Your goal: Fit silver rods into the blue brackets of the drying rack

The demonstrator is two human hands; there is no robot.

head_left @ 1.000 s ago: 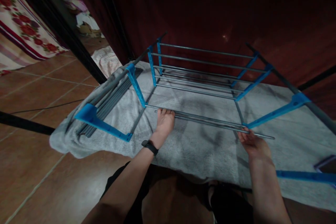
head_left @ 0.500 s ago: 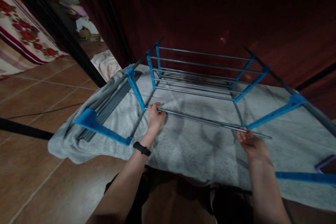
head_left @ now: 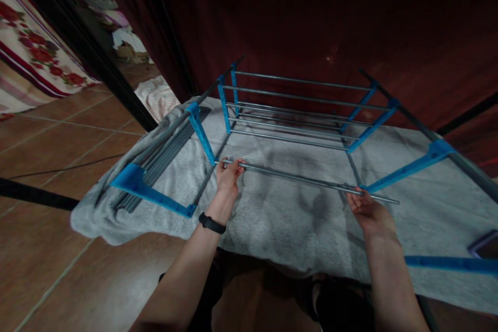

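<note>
A partly built rack of grey metal tubes and blue plastic brackets stands on a grey fleecy blanket [head_left: 272, 228]. My left hand [head_left: 227, 180] has its fingers closed round a thin metal tube [head_left: 288, 175], close to the foot of a left blue bracket [head_left: 201, 134]. Farther right, my right hand [head_left: 368, 211] grips the same tube from below, beside the lower end of a right blue bracket [head_left: 406, 170]. The tube's free end sticks out past that hand. A second tube seems to lie right along it, and I cannot tell them fully apart.
Several loose grey tubes [head_left: 171, 150] lie bundled on the blanket at left. Another blue bracket [head_left: 451, 264] and a dark flat object with a purple edge [head_left: 484, 246] are at right. A dark red curtain [head_left: 295, 21] hangs behind; tiled floor [head_left: 50, 249] shows at left.
The held tube has shifted slightly to the left. My left hand's fingers have moved closer round it, and my right hand has slid a little left with it.
</note>
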